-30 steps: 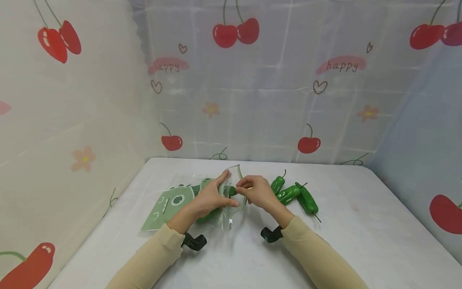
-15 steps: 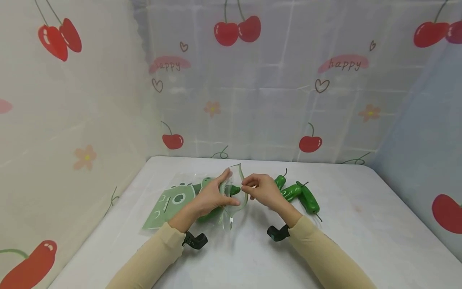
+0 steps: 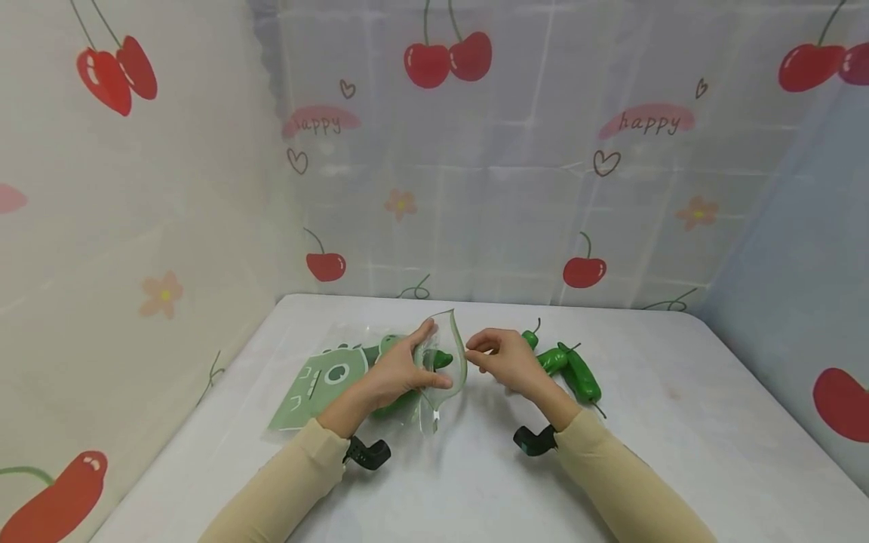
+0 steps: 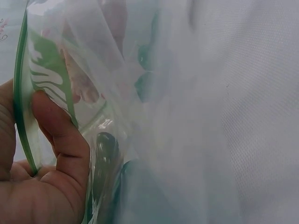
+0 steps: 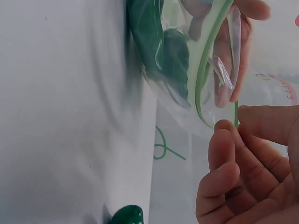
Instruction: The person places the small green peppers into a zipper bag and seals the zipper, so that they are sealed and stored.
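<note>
A clear zip bag with a green cartoon print lies on the left of the table, its mouth facing right and spread wide. My left hand grips the bag near its mouth, thumb and fingers wide apart. Inside the bag are green peppers; one pepper tip points towards the opening. At the bag's green zip rim, my right hand has thumb and forefinger on either side of the edge, pinching it. No pepper shows in the right fingers.
Three loose green peppers lie just right of my right hand, partly behind it. The white table is enclosed by a back sheet and side sheets printed with cherries.
My right hand has drawn back to the right, out of the bag's mouth to its rim, leaving the pepper tip inside. My left hand keeps its hold, nearly still.
</note>
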A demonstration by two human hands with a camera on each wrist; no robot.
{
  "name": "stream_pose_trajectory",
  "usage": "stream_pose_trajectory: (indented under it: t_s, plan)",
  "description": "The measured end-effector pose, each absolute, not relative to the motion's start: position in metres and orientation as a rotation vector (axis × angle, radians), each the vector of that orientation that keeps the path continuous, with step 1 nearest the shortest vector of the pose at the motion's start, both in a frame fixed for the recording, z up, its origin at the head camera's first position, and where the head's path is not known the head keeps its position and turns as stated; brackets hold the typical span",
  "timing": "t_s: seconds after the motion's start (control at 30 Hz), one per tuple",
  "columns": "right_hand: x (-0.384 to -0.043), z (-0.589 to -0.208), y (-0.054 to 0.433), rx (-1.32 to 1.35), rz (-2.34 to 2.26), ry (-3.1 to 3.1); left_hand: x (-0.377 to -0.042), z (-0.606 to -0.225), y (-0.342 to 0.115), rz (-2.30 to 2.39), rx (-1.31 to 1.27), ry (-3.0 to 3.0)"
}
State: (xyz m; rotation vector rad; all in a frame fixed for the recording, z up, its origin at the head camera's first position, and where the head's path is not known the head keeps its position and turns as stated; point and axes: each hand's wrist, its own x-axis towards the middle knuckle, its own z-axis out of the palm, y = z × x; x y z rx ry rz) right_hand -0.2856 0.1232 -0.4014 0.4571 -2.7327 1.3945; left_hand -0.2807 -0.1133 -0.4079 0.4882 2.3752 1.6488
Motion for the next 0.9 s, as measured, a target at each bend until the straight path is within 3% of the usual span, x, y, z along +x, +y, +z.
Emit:
stream_pose_trajectory:
  t_s: [0.9]
  plan:
    - [-0.295, -0.388, 0.195, 0.305, 1.287, -2.806, -0.28, -0.409, -0.114, 1.668, 0.529, 2.336]
